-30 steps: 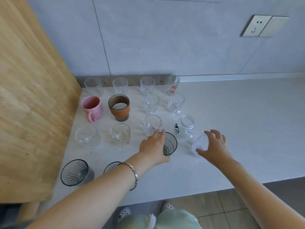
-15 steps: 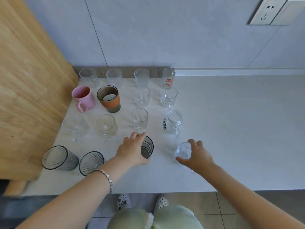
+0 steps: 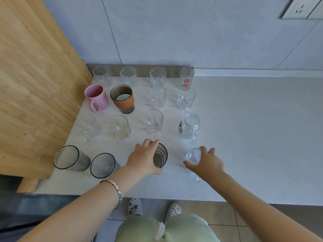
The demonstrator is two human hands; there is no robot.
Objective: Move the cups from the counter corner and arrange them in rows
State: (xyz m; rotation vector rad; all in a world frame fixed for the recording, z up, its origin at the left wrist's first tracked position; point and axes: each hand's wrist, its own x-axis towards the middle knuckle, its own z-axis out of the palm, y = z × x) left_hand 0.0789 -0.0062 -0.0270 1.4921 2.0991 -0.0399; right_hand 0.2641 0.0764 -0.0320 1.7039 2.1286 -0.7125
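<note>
both hands (image 3: 145, 159) grip front-row cups (image 3: 160, 155).

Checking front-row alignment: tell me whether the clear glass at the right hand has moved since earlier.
Yes. Against the labelled jar mug, the clear glass in the right hand has shifted left and toward the person.

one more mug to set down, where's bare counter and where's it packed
Bare: the counter right of the red-lettered glass, the jar mug and the small glass in the right hand; plus the front edge strip. Crowded: from the wooden panel to that column, where the left hand grips a dark glass.
</note>
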